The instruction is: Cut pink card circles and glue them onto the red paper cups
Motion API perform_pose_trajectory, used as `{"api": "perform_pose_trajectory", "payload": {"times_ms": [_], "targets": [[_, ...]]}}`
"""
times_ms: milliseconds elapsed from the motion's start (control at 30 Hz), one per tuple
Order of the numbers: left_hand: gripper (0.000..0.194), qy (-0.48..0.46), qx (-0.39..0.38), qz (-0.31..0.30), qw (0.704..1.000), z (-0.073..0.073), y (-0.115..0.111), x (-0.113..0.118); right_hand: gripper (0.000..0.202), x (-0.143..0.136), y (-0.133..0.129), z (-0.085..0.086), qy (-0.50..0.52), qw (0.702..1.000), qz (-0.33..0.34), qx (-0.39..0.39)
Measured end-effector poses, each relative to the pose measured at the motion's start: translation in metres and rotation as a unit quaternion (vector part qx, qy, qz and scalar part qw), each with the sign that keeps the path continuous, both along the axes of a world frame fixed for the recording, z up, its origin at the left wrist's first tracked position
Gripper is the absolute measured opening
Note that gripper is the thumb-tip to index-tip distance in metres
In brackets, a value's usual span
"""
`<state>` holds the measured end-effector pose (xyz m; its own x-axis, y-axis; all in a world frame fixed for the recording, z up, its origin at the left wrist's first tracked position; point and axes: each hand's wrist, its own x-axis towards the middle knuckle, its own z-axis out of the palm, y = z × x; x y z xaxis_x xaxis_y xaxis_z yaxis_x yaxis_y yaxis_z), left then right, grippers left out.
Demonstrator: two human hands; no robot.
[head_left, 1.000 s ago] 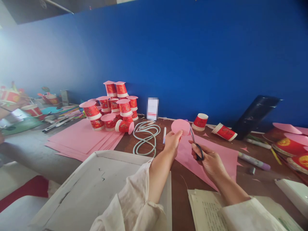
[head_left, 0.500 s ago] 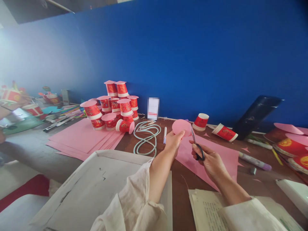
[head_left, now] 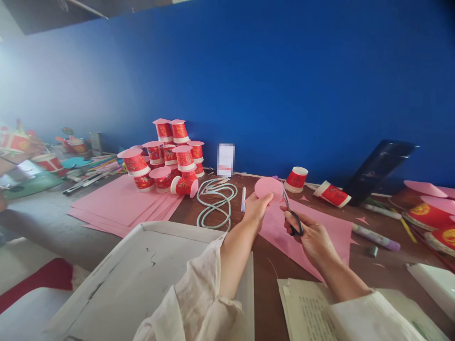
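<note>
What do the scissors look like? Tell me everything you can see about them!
The scissors have black, plastic-looking handles and slim, metallic-looking blades. The right hand grips them by the handles, partly hiding these. The blades point away from the person and slant a little left, their tips at the right edge of the pink paper disc in the left hand. How far the blades are open is too small to tell.
</note>
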<state>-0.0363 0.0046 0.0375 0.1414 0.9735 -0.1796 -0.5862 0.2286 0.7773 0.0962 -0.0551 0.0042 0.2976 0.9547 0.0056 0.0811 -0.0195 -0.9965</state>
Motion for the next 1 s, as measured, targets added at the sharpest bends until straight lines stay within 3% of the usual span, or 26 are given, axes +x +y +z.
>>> {"api": "perform_pose_trajectory", "payload": {"times_ms": [667,1000], "targets": [[0.018,0.024,0.032,0.011,0.999,0.005,-0.003,-0.001,0.053,0.002,0.001,-0.002,0.023,1.0,0.006,-0.001],[0.02,0.048,-0.012,0.01,0.999,0.012,-0.005,-0.001,0.052,-0.001,0.0,0.002,0.019,1.0,-0.009,-0.008]]}}
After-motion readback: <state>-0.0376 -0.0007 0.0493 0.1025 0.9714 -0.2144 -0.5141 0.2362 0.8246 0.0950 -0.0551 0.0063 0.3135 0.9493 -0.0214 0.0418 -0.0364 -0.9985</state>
